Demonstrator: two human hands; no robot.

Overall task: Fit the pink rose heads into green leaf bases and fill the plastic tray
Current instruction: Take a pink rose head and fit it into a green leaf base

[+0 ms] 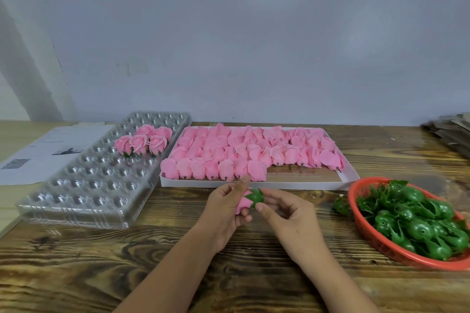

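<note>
My left hand [226, 208] grips a pink rose head [243, 202] just in front of the white box. My right hand [284, 213] pinches a green leaf base [255, 198] that sits over the rose head's end. The clear plastic tray [84, 185] lies at the left, with several finished pink roses [143, 141] standing in its far cells. The white box [305, 184] holds rows of loose pink rose heads [249, 152]. A red basket [368, 234] at the right is full of green leaf bases [419, 223].
One stray green leaf base [340, 206] lies on the wooden table [101, 262] beside the basket. Printed paper sheets [38, 152] lie at the far left. A stack of cardboard pieces [450, 132] sits at the far right. A grey wall [229, 33] rises behind.
</note>
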